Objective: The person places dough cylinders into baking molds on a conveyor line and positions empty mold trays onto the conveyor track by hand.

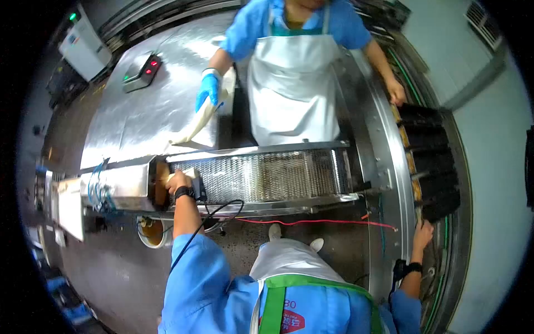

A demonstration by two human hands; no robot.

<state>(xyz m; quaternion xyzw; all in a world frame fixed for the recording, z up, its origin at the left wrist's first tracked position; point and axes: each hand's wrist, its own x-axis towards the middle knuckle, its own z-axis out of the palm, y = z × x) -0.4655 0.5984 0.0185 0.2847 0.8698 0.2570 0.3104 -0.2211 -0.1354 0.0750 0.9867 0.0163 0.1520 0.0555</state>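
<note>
1. At the left end of the mesh conveyor, our left hand curls against a pale item; grip unclear.
2. By the near end of the black blocks, we locate our right hand; opening cannot be determined.
</note>
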